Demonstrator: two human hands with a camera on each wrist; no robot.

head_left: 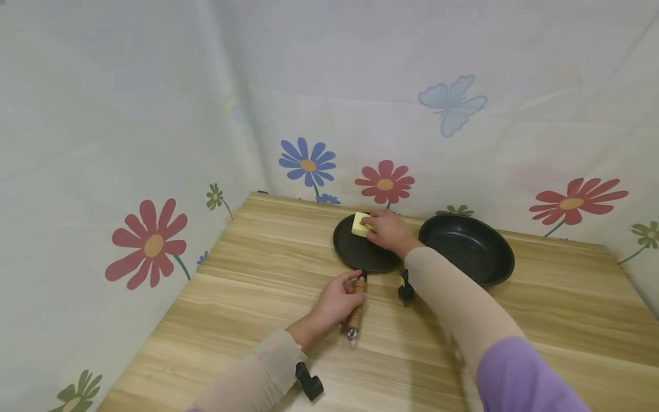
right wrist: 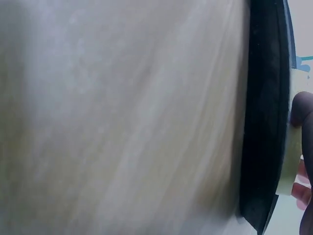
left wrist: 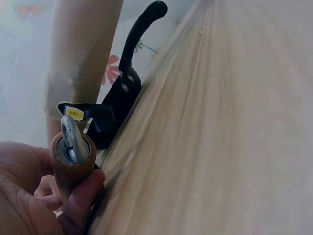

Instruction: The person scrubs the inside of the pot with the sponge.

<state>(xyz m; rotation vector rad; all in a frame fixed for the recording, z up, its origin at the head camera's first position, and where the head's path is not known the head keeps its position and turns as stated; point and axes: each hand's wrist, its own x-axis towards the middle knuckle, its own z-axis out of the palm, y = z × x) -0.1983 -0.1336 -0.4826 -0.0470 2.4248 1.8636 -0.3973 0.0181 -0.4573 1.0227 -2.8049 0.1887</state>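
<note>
A flat black pan [head_left: 355, 252] with a brown wooden handle [head_left: 353, 321] lies toward the back of the table. My left hand [head_left: 332, 300] grips that handle near the pan, thumb on one side and fingers on the other; in the left wrist view the handle's metal hanging ring [left wrist: 73, 139] points at the camera. Over the pan's far part, my right hand [head_left: 389, 232] holds a pale yellow sponge [head_left: 358, 224] against the cooking surface. The right wrist view shows the sponge [right wrist: 292, 147] at the pan's dark rim [right wrist: 266, 117], fingers on it.
A deeper black frying pan [head_left: 465, 246] stands right of the flat pan, close to my right forearm; its black handle [left wrist: 142, 34] shows in the left wrist view. Behind the wooden table [head_left: 231, 286] hangs a flower-printed cloth wall [head_left: 334, 114].
</note>
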